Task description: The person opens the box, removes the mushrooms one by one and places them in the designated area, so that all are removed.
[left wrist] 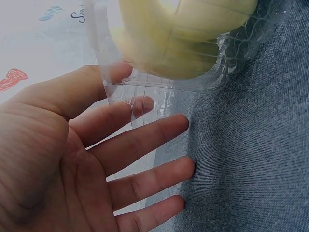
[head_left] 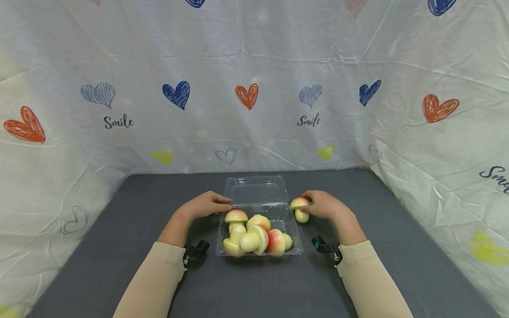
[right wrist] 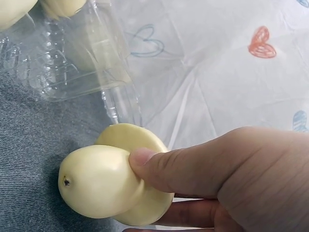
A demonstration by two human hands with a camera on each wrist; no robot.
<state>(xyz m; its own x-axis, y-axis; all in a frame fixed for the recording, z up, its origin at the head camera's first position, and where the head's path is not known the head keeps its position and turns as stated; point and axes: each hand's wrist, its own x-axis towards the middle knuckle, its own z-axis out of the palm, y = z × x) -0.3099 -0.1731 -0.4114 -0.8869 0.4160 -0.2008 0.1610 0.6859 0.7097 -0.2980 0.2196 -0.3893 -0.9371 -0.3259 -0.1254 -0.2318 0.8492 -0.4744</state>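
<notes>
My right hand [head_left: 324, 205] pinches a toy mushroom [head_left: 301, 207] with a red-yellow cap and pale stem, beside the right wall of a clear plastic clamshell box [head_left: 292, 221]. In the right wrist view, the thumb [right wrist: 166, 169] presses where the mushroom's stem [right wrist: 99, 181] meets its cap. At the box's back left corner, my left hand [head_left: 204, 205] has its fingers spread, with thumb and index seen through the plastic in the left wrist view. Whether they touch it I cannot tell. Several similar mushrooms [head_left: 258, 238] lie in the box.
The box's clear lid [head_left: 256, 190] lies folded back behind it. Dark grey cloth [head_left: 254, 287] covers the table. A white curtain [head_left: 278, 145] printed with hearts hangs along the table's back and sides.
</notes>
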